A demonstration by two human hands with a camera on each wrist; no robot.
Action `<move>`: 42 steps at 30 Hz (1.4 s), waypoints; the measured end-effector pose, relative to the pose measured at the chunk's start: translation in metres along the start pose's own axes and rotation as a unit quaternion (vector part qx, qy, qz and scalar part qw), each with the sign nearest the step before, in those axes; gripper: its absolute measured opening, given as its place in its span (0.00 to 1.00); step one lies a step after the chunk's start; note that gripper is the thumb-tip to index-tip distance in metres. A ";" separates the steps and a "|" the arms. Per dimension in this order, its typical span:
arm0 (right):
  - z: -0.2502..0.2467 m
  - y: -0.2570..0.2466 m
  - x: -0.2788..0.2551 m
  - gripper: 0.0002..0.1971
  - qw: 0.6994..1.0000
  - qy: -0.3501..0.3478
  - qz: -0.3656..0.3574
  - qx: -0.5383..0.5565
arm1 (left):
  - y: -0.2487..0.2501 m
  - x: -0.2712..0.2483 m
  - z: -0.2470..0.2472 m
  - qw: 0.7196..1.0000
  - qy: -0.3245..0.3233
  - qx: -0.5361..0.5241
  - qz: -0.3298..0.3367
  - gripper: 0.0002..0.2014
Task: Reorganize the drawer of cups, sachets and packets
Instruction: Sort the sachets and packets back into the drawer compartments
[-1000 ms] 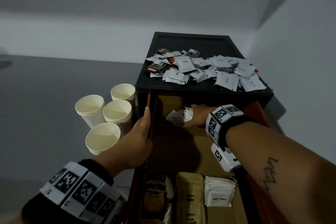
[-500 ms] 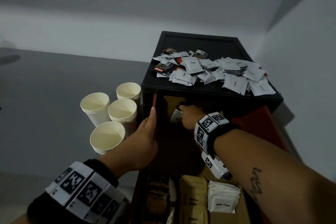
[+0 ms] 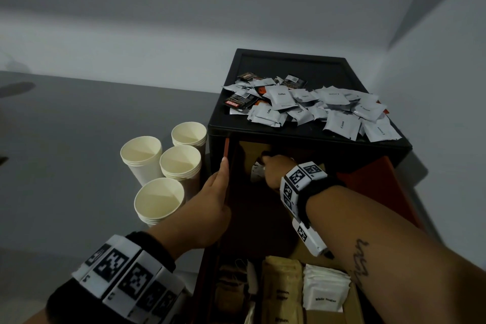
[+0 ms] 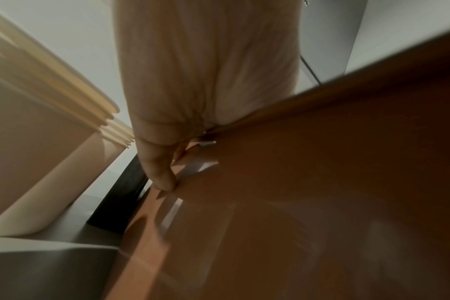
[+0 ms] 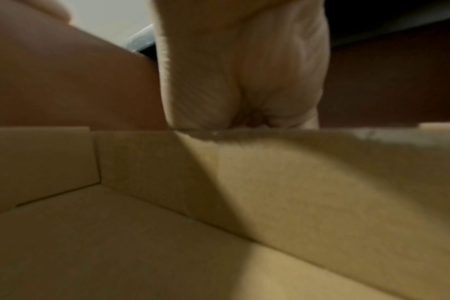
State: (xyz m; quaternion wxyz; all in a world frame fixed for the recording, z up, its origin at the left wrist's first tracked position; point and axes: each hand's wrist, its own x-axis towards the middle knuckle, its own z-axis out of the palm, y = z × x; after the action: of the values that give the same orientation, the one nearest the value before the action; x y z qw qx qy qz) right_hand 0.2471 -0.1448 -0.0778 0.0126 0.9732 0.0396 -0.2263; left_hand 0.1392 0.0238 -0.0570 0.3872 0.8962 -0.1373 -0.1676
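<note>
The drawer (image 3: 381, 187) is pulled out under a black cabinet (image 3: 289, 66). My left hand (image 3: 214, 200) holds the drawer's left wall (image 3: 226, 144), one digit lying along the rim. In the left wrist view a finger (image 4: 162, 172) runs down the wall's outer face (image 4: 321, 142). My right hand (image 3: 272, 169) reaches into the drawer's shadowed back and grips a small bunch of white sachets (image 3: 256, 172). In the right wrist view only the palm (image 5: 244, 71) shows, its fingers hidden behind a cardboard divider (image 5: 270, 182). A loose pile of sachets (image 3: 310, 105) covers the cabinet top.
Several stacks of paper cups (image 3: 159, 200) stand on the grey surface left of the drawer, close to my left hand. Brown sugar packets (image 3: 282, 287) and white sugar sachets (image 3: 324, 289) fill the drawer's near end. Walls close in behind and to the right.
My right hand has moved a little left at the drawer's back and closed over the white sachets, now mostly covered. My left hand has stayed on the drawer wall.
</note>
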 end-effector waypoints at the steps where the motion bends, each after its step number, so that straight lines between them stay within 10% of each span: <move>1: 0.000 -0.001 -0.001 0.26 1.000 0.008 -0.003 0.000 | 0.000 0.000 0.000 1.000 -0.002 -0.002 0.001 0.42; 7: 0.009 0.006 0.000 0.18 0.996 0.081 -0.030 0.009 | -0.001 -0.001 -0.001 1.000 -0.005 -0.009 0.004 0.43; 13: -0.009 0.005 0.004 0.42 0.978 -0.107 -0.034 0.174 | -0.001 0.000 0.000 1.000 -0.005 -0.002 0.003 0.42; 19: -0.017 0.017 -0.010 0.24 0.940 -0.032 0.000 0.339 | -0.001 0.001 0.001 1.000 -0.006 -0.012 0.008 0.43; 29: -0.008 0.021 0.004 0.11 0.991 -0.005 0.053 0.122 | -0.003 0.000 0.000 1.000 -0.005 -0.018 0.008 0.43; 35: -0.010 0.023 -0.004 0.26 0.988 -0.071 0.047 0.128 | -0.003 0.001 0.001 1.000 -0.007 -0.018 0.006 0.43; 42: 0.004 0.000 0.001 0.24 0.985 0.009 0.038 0.167 | -0.003 0.002 0.002 1.000 0.003 -0.012 0.011 0.43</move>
State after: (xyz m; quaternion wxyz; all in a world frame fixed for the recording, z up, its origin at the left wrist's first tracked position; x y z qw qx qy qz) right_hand 0.2461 -0.1452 -0.0820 -0.1418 0.9644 -0.0353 -0.2203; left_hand 0.1403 0.0242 -0.0609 0.4001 0.8903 -0.1445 -0.1625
